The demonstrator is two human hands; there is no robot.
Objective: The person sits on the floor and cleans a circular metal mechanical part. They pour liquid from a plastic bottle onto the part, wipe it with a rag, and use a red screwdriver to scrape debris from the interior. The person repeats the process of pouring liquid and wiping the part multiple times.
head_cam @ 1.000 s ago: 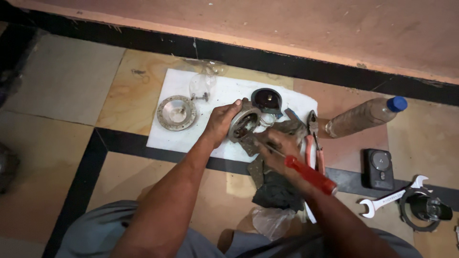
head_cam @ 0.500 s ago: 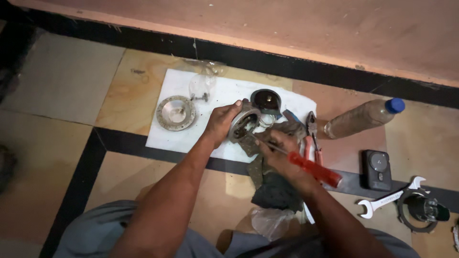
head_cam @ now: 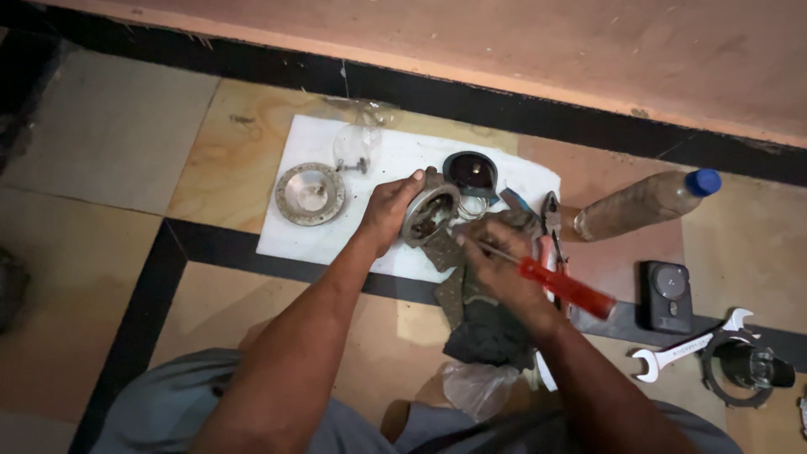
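I observe the left hand clasped around a round metal housing, which rests on the white sheet on the floor, near the sheet's centre. The right hand is closed around a red-handled screwdriver, whose shaft runs toward ten o'clock with the tip at or just inside the housing; I cannot tell what the tip engages. In my judgement the work is done well by holding the housing firmly against turning, keeping the shaft in line with its seat, and pressing before twisting so the tip does not slip toward the left fingers. A dark rag lies beneath the right wrist. At nine o'clock of the housing sits a round metal disc; at twelve o'clock, a dark round cap; at eleven o'clock, a clear glass piece. Pliers lie just beside the right hand at three o'clock and crowd the screwdriver handle's swing. Well apart to the right are a plastic bottle, a small black device, a spanner and a ringed part.
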